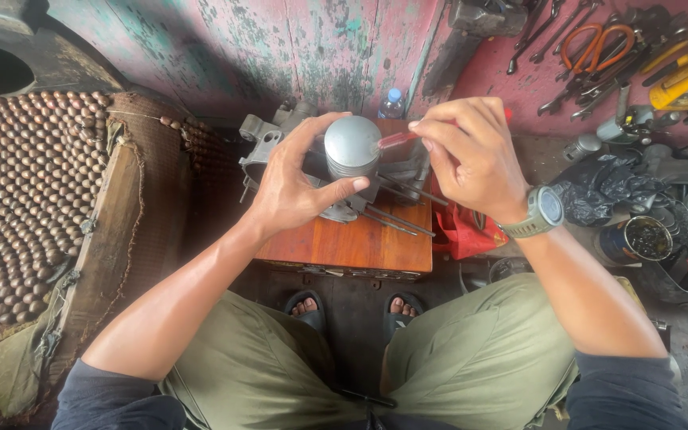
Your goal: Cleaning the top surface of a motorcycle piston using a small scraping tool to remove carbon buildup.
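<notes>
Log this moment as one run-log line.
left hand: grips grey piston | right hand: holds red-handled tool at piston side | base: engine part on wooden stool

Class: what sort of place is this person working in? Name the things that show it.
Probably a small engine repair workshop. The left hand holds a grey piston over an engine part, and wrenches lie by orange-handled scissors.
</notes>
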